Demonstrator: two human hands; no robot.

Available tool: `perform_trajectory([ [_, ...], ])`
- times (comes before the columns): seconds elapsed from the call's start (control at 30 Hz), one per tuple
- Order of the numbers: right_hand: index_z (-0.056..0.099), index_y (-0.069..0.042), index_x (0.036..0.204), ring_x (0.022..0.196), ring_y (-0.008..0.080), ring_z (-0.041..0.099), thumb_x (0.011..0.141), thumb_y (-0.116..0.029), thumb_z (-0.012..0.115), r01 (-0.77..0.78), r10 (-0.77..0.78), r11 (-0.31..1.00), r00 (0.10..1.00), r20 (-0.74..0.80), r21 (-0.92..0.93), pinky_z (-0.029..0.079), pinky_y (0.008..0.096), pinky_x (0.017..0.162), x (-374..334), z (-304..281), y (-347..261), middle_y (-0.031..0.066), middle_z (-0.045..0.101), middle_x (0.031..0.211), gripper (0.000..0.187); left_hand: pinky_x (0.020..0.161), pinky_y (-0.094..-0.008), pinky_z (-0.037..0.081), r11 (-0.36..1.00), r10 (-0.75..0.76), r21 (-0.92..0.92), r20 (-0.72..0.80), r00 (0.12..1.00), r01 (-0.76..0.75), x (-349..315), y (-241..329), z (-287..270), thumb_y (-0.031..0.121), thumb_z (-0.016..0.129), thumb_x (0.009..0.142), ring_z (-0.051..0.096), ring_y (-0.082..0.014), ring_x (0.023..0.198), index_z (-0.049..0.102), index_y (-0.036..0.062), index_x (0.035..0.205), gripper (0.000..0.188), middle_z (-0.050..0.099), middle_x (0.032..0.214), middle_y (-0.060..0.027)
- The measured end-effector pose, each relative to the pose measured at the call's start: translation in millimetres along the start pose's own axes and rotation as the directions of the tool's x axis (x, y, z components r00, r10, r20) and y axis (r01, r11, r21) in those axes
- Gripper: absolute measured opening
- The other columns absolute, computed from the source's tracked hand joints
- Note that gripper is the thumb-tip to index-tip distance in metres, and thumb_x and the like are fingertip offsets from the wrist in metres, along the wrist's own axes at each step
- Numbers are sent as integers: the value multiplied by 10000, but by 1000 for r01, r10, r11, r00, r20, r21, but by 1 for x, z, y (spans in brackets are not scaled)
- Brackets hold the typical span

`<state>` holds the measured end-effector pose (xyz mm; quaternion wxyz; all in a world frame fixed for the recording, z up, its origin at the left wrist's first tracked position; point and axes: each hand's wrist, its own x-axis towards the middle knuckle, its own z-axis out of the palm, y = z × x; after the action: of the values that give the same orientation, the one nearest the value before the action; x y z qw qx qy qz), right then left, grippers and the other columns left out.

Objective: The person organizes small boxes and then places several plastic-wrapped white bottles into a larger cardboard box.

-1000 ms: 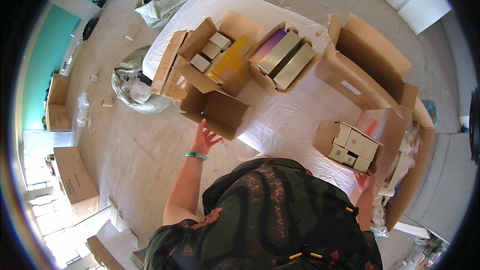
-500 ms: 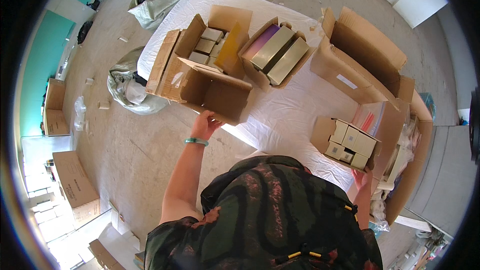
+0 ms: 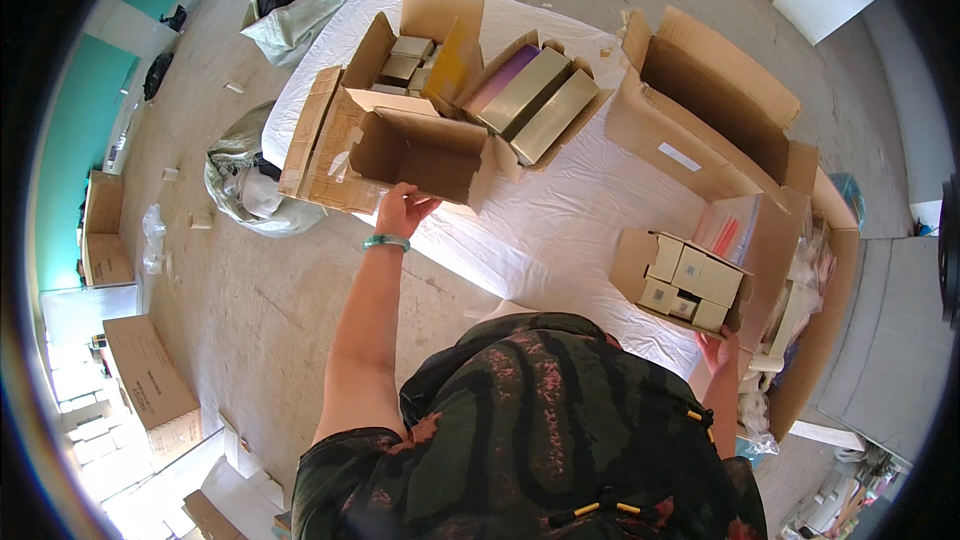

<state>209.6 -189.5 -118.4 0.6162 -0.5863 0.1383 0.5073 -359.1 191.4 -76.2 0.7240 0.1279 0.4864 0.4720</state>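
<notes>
My left hand, with a green bangle at the wrist, is closed on the near lower edge of a small cardboard box. This box is tilted with its opening showing, and nothing can be seen inside it. Right behind it, another open carton holds several small pale boxes and a yellow sheet. At the right, my right hand grips the near right corner of a cardboard box filled with several small cream boxes; its fingertips are partly hidden.
A carton with two long gold boxes stands mid-table on the white cover. Large open cartons line the right side, one holding plastic-wrapped items. Woven sacks lie on the floor left of the table.
My left hand has moved away from me, pushing the small box back toward the carton behind it. My right hand keeps its grip on the box of cream boxes. The view has shifted slightly.
</notes>
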Motion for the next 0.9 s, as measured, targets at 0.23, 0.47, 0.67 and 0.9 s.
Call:
perform_trajectory([
  [0.23,520,11,1068,924,272,600,896,-113,375,-30,46,987,994,103,-157,470,442,888,-4,4,-13,141,604,1021,257,791,-478,544,998,-4,-60,-19,1000,3,36,6,5,34,457,795,581,-383,883,468,-57,854,109,564,902,-220],
  [0.47,496,7,1134,900,301,626,906,-106,431,-3,49,939,991,126,-343,511,438,821,-25,36,-19,164,607,1043,262,811,-508,506,989,-122,76,-108,987,130,40,6,-4,262,582,794,569,-393,911,425,77,1114,402,502,1013,-227],
  [0.67,457,13,1177,928,316,622,935,-145,394,87,-50,903,994,98,-421,534,365,765,-38,47,-2,177,590,1064,296,778,-469,517,966,-159,169,-216,963,197,20,11,14,456,641,769,574,-388,944,274,204,1347,729,432,1137,-235],
  [0.9,436,21,1175,858,295,643,938,-169,416,142,-127,914,990,65,-380,555,343,687,-40,62,16,177,598,1020,305,803,-480,503,968,-141,180,-177,974,173,8,10,25,443,638,775,557,-379,973,305,190,1311,680,428,1165,-245],
])
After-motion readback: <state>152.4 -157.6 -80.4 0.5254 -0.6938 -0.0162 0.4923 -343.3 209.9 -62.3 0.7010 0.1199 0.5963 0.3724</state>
